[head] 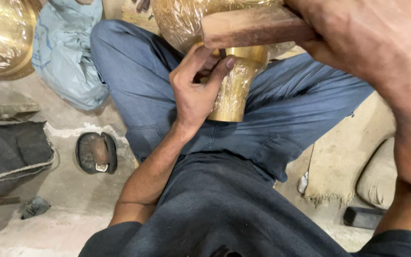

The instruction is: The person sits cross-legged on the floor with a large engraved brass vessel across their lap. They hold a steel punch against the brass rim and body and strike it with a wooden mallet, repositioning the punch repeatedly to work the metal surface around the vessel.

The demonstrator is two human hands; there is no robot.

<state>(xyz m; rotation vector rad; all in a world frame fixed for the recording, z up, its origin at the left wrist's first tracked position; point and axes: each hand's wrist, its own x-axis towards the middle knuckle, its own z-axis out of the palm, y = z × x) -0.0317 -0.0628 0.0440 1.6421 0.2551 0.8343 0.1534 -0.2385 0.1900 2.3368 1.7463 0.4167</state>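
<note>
The left hand [193,90] curls its fingers around the engraved brass vase [234,90] neck, while the right hand [372,43] clenches a wooden block [253,26] just above them.

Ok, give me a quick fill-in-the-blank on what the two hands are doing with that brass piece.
1. The left hand grips the engraved neck of the ____-coloured vase.
2. The right hand holds a block made of ____.
3. The vase rests over the person's ____, clad in blue jeans.

Missing words: gold; wood; lap
</note>
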